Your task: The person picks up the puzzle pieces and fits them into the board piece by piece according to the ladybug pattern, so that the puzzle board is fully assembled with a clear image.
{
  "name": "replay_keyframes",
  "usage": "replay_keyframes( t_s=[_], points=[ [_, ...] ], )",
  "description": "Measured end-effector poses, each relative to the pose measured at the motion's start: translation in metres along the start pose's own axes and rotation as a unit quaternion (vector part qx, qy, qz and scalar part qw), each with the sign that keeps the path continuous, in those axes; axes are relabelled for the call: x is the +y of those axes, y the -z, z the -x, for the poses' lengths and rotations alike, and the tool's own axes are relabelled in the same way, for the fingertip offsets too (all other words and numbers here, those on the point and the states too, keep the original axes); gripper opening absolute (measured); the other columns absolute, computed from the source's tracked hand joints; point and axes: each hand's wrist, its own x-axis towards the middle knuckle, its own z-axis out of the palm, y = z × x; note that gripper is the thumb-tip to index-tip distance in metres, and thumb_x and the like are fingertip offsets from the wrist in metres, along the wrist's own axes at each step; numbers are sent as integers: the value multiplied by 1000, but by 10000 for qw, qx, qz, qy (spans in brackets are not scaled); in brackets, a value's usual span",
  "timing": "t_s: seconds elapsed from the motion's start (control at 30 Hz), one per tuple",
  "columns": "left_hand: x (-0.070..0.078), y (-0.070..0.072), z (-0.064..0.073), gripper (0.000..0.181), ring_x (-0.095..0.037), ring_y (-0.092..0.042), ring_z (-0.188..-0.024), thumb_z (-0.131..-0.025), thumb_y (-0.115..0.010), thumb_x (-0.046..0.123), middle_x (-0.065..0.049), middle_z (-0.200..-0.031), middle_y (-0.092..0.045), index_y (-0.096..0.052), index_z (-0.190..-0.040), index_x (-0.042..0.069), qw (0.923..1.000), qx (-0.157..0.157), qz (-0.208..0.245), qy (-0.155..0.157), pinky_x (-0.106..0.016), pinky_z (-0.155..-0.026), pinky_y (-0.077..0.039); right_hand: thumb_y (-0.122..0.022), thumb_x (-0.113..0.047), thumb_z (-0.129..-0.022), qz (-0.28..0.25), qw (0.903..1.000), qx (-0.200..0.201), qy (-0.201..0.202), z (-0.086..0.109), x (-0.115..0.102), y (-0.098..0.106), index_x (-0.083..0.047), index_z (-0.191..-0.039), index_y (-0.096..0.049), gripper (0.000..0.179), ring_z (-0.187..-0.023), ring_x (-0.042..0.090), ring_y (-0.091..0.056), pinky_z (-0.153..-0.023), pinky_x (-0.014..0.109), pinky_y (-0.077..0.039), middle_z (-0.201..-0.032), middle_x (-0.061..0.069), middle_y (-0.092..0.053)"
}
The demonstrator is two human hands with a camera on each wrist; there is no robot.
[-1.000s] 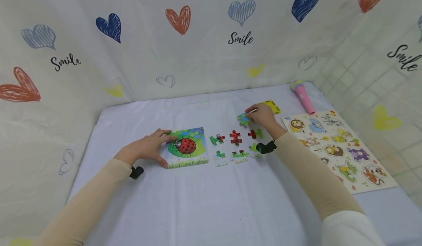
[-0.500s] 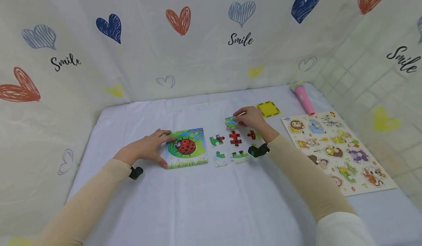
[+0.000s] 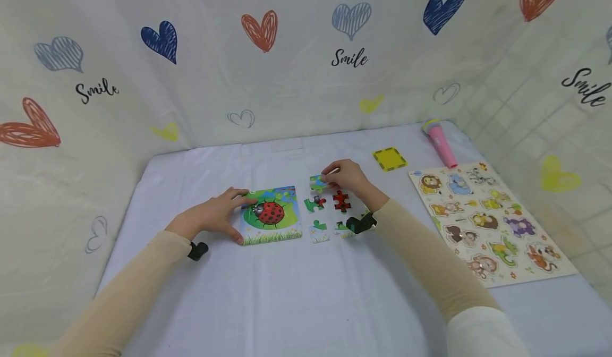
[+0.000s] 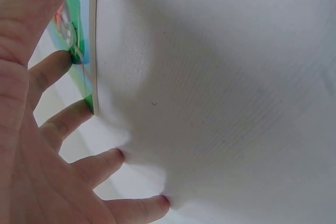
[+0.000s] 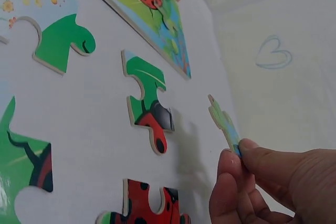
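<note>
My left hand (image 3: 215, 213) rests with fingers spread at the left side of a square ladybug picture board (image 3: 270, 214). In the left wrist view two fingertips lie on the board's surface, and the other two touch the white cloth. Between thumb and fingertips my right hand (image 3: 348, 177) pinches a green and blue puzzle piece (image 3: 317, 183). The right wrist view shows this piece tilted, nearly edge-on, above the table. Just in front of it lies a green piece with a black and red part (image 3: 315, 203). Beside that sits a red, black-spotted piece (image 3: 341, 201).
A green and flowered piece (image 3: 320, 231) lies in the nearer row; the right wrist partly hides other pieces. Farther back is a yellow square (image 3: 389, 159). A pink toy microphone (image 3: 441, 143) and an animal puzzle board (image 3: 492, 224) lie on the right.
My right hand has carried the puzzle piece leftward, from near the yellow square to behind the left column of pieces. The yellow square is uncovered. My left hand stays in place.
</note>
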Motion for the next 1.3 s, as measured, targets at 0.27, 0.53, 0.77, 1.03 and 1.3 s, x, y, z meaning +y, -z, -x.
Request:
replay_keyframes(
  t_s=[0.27, 0.53, 0.77, 1.03, 1.3],
  points=[
    [-1, -2, -1, 112, -51, -10, -157, -66, -93, 58, -12, -170, -21, -40, -160, 29, 10000, -1, -10, 61, -81, -113, -21, -75, -21, -97, -35, 9996, -187, 205, 0, -9, -20, -8, -115, -74, 22, -75, 17, -71, -72, 32, -62, -98, 11, -76],
    [-3, -2, -3, 113, -50, -8, -157, -66, -93, 58, -11, -171, -20, -39, -160, 30, 9999, -35, -13, 97, -81, -113, -21, -75, -20, -97, -201, 9987, -377, 288, 0, -17, -37, -8, -115, -74, 22, -75, 19, -74, -75, 35, -63, -97, 11, -77],
    [-2, -3, -3, 112, -50, -9, -157, -66, -94, 57, -11, -170, -21, -40, -160, 29, 10000, -13, 20, 62, -81, -113, -21, -75, -20, -97, -154, 9977, -456, 475, 0, -22, -51, -7, -116, -74, 23, -76, 20, -75, -69, 31, -61, -100, 14, -77],
    [-3, -4, -3, 111, -50, -8, -157, -66, -94, 57, -11, -171, -21, -41, -159, 30, 9999, -12, 57, 83, -83, -112, -19, -74, -17, -97, -325, 9961, -640, 510, 1, -24, -66, -5, -115, -73, 22, -71, 17, -73, -64, 27, -59, -93, 12, -78],
    [-5, -5, -3, 111, -51, -8, -157, -67, -93, 59, -11, -171, -20, -40, -160, 30, 10000, 9, 52, 71, -83, -112, -19, -76, -17, -96, -132, 9963, -487, 699, 0, -28, -79, -5, -113, -74, 21, -67, 12, -70, -65, 25, -60, -91, 11, -77]
  ],
)
